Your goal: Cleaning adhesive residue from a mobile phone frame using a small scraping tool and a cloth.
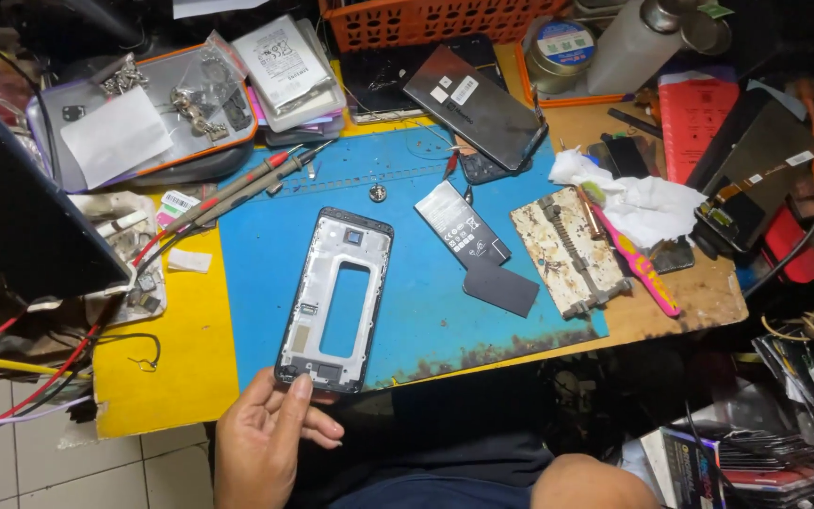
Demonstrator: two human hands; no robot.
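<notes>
A phone middle frame (334,300), grey metal with a rectangular cut-out, lies flat on the blue work mat (407,188). My left hand (266,438) reaches up from the near edge; its thumb and a finger pinch the frame's bottom end. A phone battery (462,222) lies to the right of the frame, with a dark flat panel (501,287) just below it. My right hand is out of sight.
Multimeter probes (247,184) lie at the mat's left top. A metal board holder (567,250), a pink toothbrush (635,266) and a crumpled tissue (638,203) sit right. A black phone (475,104) and an orange basket (445,19) are behind. A parts tray (143,108) sits back left.
</notes>
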